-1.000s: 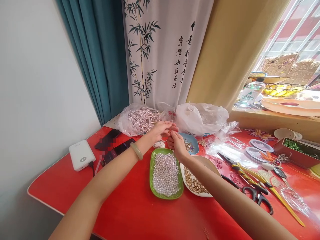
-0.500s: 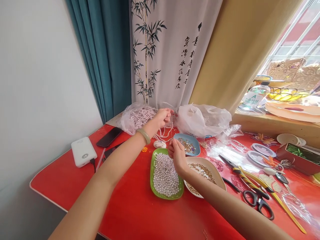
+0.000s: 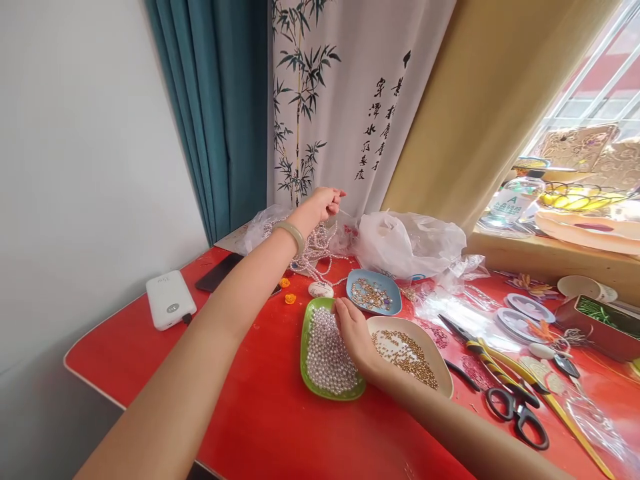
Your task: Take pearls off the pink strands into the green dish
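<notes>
My left hand (image 3: 328, 202), with a bangle on the wrist, is raised over the far part of the table in front of the curtain. Its fingers are pinched together; what they hold is too small to make out. Strands of small pearl beads (image 3: 311, 250) hang and lie below it. My right hand (image 3: 354, 333) is closed over the right side of a green tray (image 3: 304, 373) of loose white pearls (image 3: 330, 360); its fingertips are mostly hidden. Beyond it sits a blue dish (image 3: 393, 303) with mixed beads, and beside it a cream dish (image 3: 443, 373) with gold beads.
Plastic bags (image 3: 410, 243) lie at the back. Pliers (image 3: 493, 360), scissors (image 3: 517, 413) and ribbon spools (image 3: 530, 308) are on the right. A white power bank (image 3: 170, 300) and a dark phone (image 3: 220, 270) are on the left. A white oval piece (image 3: 321, 289) and orange flowers (image 3: 290, 299) lie mid-table.
My left hand has risen, and pearl strands below it are lifted higher. My right hand has dropped lower, over the green tray. The view has shifted slightly.
</notes>
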Demonstrator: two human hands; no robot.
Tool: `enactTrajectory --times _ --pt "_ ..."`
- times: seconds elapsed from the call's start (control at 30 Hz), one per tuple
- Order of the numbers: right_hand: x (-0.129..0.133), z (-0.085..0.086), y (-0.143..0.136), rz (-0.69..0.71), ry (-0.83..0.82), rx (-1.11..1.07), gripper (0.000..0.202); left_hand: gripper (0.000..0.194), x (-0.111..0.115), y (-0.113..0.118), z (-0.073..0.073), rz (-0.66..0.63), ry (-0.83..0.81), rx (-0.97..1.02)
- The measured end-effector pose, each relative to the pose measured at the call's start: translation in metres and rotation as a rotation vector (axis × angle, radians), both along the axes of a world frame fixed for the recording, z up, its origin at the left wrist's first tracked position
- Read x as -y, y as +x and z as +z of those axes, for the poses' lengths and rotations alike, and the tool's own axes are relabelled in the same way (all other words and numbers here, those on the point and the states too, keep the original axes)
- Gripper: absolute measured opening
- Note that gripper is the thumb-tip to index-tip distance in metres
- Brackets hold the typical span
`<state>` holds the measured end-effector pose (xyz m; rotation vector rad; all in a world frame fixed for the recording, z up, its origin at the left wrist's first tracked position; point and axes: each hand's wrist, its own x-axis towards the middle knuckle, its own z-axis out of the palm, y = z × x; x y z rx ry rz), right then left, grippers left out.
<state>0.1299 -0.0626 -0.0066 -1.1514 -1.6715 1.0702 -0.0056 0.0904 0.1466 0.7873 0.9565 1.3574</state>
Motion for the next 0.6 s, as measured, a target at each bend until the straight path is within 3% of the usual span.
enactTrajectory --times 0.17,0.27,0.47,0.6 --pt "0.003 0.005 0.009 0.127 0.148 0.505 0.025 0.017 0.007 -0.006 0.020 -0.041 -0.020 -0.082" --pt "0.006 0.009 0.013 0.233 0.283 0.683 0.024 0.019 0.012 -0.013 0.026 -0.122 -0.020 -0.184" --pt "0.007 0.022 0.023 0.386 0.449 0.672 0.020 0.012 0.020 -0.027 0.028 -0.305 -0.032 -0.371" --pt "-0.004 0.029 0.032 0.381 0.387 0.499 0.024 0.008 0.039 -0.027 0.032 -0.345 0.015 -0.341"
